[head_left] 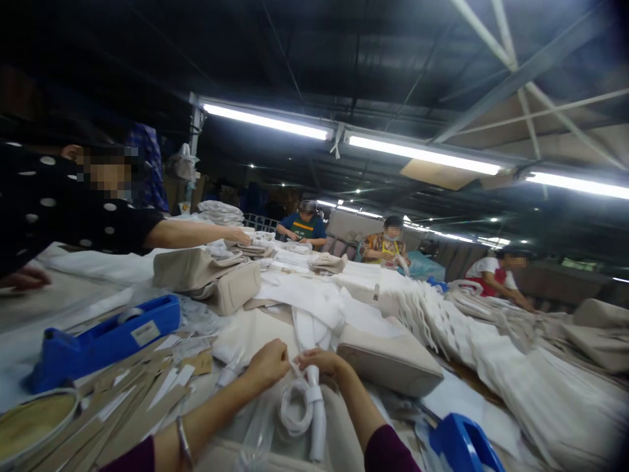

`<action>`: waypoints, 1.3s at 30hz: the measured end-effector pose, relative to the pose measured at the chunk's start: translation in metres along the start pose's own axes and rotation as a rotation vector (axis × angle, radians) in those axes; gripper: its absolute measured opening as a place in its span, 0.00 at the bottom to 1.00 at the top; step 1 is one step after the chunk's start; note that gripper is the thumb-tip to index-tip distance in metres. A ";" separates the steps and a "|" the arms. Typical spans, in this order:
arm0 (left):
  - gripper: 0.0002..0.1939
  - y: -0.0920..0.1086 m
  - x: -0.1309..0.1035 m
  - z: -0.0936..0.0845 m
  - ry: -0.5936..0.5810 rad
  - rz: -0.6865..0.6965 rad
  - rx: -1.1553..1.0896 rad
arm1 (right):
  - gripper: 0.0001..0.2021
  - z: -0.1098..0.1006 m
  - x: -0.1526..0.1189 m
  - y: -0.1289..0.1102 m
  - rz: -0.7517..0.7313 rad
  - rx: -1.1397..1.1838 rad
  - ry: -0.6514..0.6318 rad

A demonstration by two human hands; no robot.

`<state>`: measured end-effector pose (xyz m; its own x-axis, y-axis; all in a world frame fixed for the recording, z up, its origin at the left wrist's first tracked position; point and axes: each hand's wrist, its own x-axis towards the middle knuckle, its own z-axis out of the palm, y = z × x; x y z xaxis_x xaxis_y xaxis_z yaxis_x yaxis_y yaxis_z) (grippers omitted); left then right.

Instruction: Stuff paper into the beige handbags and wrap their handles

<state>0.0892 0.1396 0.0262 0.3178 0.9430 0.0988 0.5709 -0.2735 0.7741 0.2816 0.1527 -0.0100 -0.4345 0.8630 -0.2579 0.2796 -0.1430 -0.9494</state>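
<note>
My left hand (269, 362), a bracelet on its wrist, is closed in a pinch near the middle of the view; what its fingers hold is too small to tell. Just right of it, my right hand (322, 362) has its fingers curled over the top of a white wrapped strap (317, 413). Beside that strap hangs a white coiled loop (295, 408). Under both hands lies beige bag material. A beige bag (390, 360) rests on its side to the right of my right hand.
Blue tape dispensers stand at left (113, 337) and lower right (464, 442). A round tin (37, 423) sits bottom left near paper strips. Another person's arm (196, 233) reaches in from the left over beige bags (206, 275). White wrapped straps (442, 314) cover the right side.
</note>
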 end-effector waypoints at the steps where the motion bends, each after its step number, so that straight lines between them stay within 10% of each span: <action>1: 0.07 0.001 0.002 -0.001 -0.006 -0.014 -0.104 | 0.12 -0.002 -0.002 0.000 -0.028 0.064 0.040; 12: 0.04 0.007 0.001 0.007 0.063 -0.224 -0.692 | 0.19 0.010 -0.008 0.016 -0.228 0.599 0.167; 27: 0.17 0.013 -0.014 -0.011 0.092 -0.274 -0.962 | 0.17 0.017 -0.009 -0.010 -0.221 0.316 0.253; 35: 0.16 0.024 0.000 -0.018 0.060 -0.075 -0.517 | 0.11 0.012 0.005 -0.025 -0.200 0.093 0.174; 39: 0.10 0.026 0.013 -0.039 0.003 0.116 0.093 | 0.10 0.013 -0.004 -0.032 -0.247 0.071 0.199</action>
<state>0.0781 0.1521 0.0718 0.3839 0.9044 0.1862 0.5982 -0.3972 0.6960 0.2632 0.1476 0.0195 -0.3044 0.9524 0.0155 0.1232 0.0555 -0.9908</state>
